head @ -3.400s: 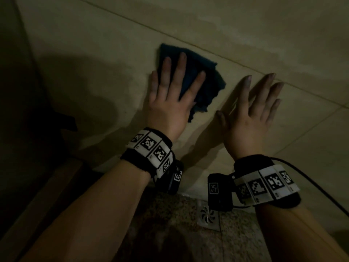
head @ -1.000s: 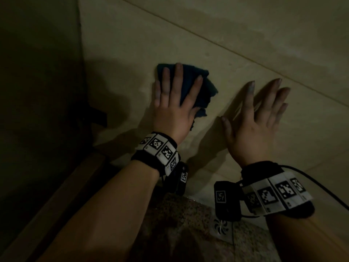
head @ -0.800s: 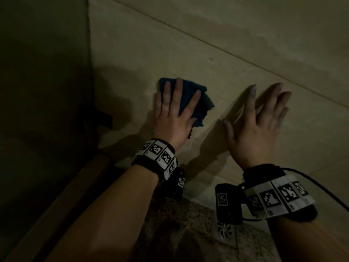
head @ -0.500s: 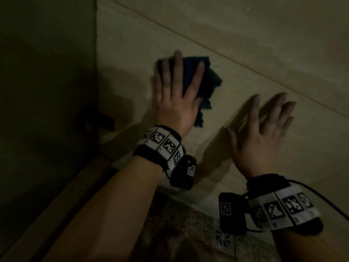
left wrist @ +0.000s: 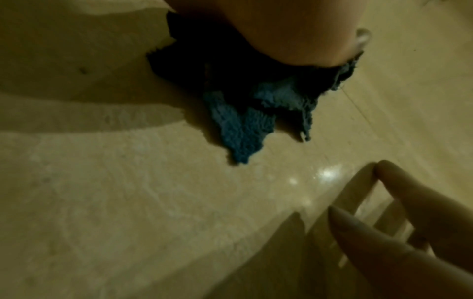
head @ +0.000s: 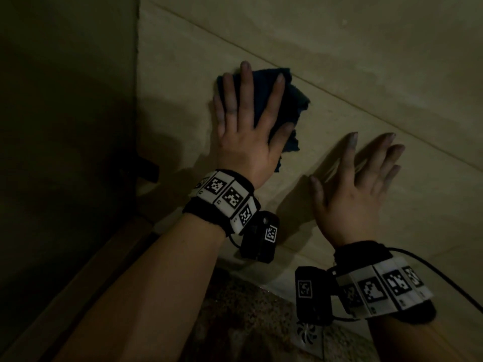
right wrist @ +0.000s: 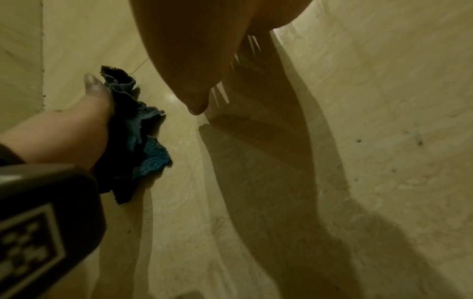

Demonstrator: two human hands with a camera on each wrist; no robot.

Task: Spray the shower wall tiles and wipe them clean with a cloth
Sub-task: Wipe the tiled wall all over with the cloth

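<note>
A dark blue cloth (head: 290, 100) lies flat against the beige wall tile (head: 183, 82), just below a slanting grout line. My left hand (head: 248, 121) presses on it with straight, spread fingers. The left wrist view shows the cloth (left wrist: 243, 125) bunched under my palm, its lower corners hanging free. To the right of it, my right hand (head: 358, 184) is open with straight fingers; its fingertips (left wrist: 384, 168) touch the glossy tile. The cloth (right wrist: 143, 145) also shows under my left thumb in the right wrist view. No spray bottle is in view.
A dark side wall (head: 65, 126) meets the tiled wall at a corner on the left. Below lies a speckled stone floor (head: 248, 322) with a metal drain grate (head: 308, 338). A black cable (head: 444, 278) runs from my right wristband.
My left hand slid the cloth down the tile, then back up toward the grout line. My right hand has kept its place on the wall. The view drifted right, showing more of the dark corner.
</note>
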